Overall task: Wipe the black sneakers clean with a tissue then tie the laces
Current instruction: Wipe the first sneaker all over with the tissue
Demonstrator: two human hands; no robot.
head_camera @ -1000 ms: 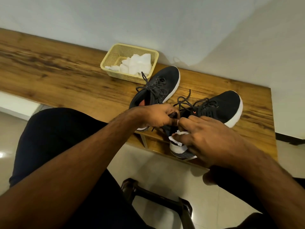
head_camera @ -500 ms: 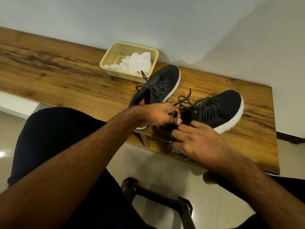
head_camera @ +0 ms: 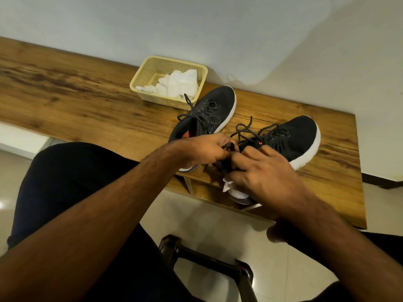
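Note:
Two black sneakers with white soles lie on the wooden bench [head_camera: 87,101], laces loose. The left sneaker [head_camera: 214,105] points toward the wall beside the basket. The right sneaker [head_camera: 294,136] sits nearer the bench's front edge, its heel overhanging. My left hand [head_camera: 205,149] grips the heel collar of the right sneaker, fingers curled over the black fabric. My right hand [head_camera: 261,173] covers the heel side and holds a white tissue [head_camera: 227,185] against it; only a corner of the tissue shows under my fingers.
A yellow plastic basket [head_camera: 144,79] holding crumpled white tissues [head_camera: 178,83] stands against the wall behind the left sneaker. A dark stool frame [head_camera: 207,258] is below between my legs on the tiled floor. The bench runs far to the left.
My right hand has slid along the heel side of the right sneaker; the tissue's white corner shows again after being hidden half a second ago. My left hand keeps its hold.

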